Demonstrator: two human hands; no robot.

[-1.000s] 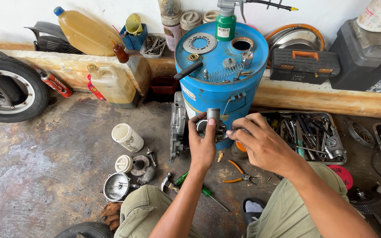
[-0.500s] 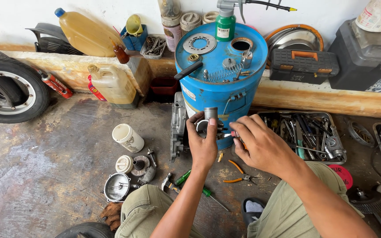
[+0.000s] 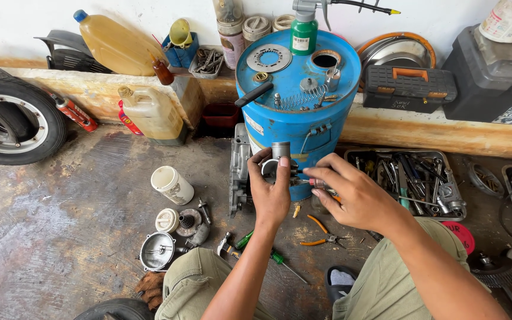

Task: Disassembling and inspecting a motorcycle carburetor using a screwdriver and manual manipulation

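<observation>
My left hand [image 3: 271,192] grips a small grey metal engine part [image 3: 280,155] with a round bore and a short tube on top, held up in front of a blue drum [image 3: 294,121]. My right hand [image 3: 351,195] is at the part's right side, fingertips pinched on a thin tool or pin that I cannot make out clearly. Both hands hover over the concrete floor, above orange-handled pliers [image 3: 320,232] and a green screwdriver [image 3: 268,252].
The drum top carries a spring, a disc, a black handle and a green spray bottle [image 3: 304,32]. A metal tray of tools [image 3: 407,178] lies right, a white cup [image 3: 172,185] and round metal parts [image 3: 167,237] left, a tyre [image 3: 10,121] far left, oil jugs [image 3: 149,112] behind.
My right hand has slid left, closer to the metal part, its fingers now pinched against its side. The left hand has kept the part almost still.
</observation>
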